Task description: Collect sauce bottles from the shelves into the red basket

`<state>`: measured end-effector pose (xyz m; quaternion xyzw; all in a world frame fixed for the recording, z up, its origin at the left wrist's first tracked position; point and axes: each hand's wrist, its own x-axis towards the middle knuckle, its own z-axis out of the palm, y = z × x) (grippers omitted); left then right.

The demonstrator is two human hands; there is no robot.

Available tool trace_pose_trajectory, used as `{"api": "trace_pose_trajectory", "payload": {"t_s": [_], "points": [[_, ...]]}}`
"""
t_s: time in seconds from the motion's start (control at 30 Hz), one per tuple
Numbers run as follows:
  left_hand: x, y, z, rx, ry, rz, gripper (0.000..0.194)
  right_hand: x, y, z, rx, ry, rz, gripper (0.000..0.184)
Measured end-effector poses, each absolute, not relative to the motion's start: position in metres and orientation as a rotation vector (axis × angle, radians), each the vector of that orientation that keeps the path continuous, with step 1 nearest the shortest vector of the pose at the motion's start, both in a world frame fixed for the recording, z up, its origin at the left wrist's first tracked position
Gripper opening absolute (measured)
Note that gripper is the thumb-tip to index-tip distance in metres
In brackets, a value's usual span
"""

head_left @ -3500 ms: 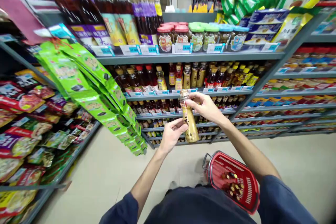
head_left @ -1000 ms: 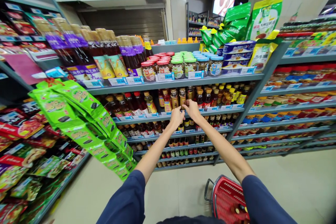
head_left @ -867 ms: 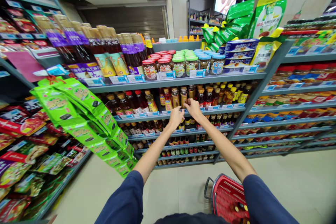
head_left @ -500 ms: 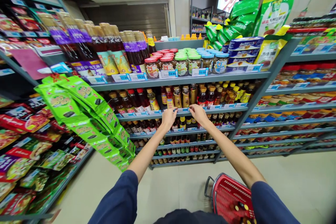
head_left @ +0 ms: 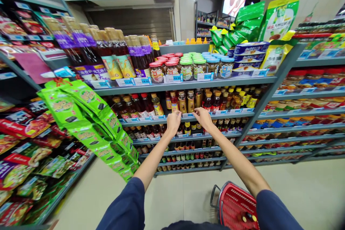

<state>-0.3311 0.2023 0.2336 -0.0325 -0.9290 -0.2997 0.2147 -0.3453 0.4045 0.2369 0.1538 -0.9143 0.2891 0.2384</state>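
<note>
My left hand (head_left: 174, 121) and my right hand (head_left: 203, 118) reach forward to the edge of the second shelf. Between them sits a price tag (head_left: 188, 115) in the shelf-edge strip, with the fingertips of each hand pinched at one end of it. Just behind the tag stand gold-labelled glass bottles (head_left: 190, 101) with gold caps. Beside them, behind my left fingers, is a red-topped bottle (head_left: 174, 101). Whether the tag has come loose from the strip cannot be made out.
Lidded jars (head_left: 185, 69) and tall dark bottles (head_left: 137, 55) line the top shelf. Green snack packets (head_left: 88, 122) hang at the left. On the floor at lower right stands a red shopping basket (head_left: 229, 197) with bottles inside. More shelving (head_left: 304, 93) runs along the right.
The view has tilted slightly, so the shelves appear a little lower. My right hand has moved very slightly left; both hands stay at the same tag.
</note>
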Motion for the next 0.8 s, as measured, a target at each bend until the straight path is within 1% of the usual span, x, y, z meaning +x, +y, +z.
{"api": "trace_pose_trajectory", "payload": {"t_s": [0.1,0.17,0.3,0.53,0.8], "points": [[-0.332,0.206,0.237,-0.057,-2.543,-0.873,0.046,-0.349,0.395,0.240,0.331,-2.461,0.813,0.041],[-0.333,0.213,0.238,-0.043,-2.545,-0.891,0.049,-0.353,0.388,0.240,0.271,-2.456,0.816,0.045],[-0.335,0.227,0.235,0.020,-2.557,-0.891,0.050,-0.356,0.380,0.238,0.184,-2.472,0.807,0.044],[-0.343,0.237,0.230,0.127,-2.569,-0.806,0.035,-0.355,0.380,0.238,0.148,-2.497,0.810,0.041],[-0.343,0.239,0.231,0.137,-2.535,-0.772,0.032,-0.352,0.386,0.239,0.210,-2.473,0.878,0.042]]}}
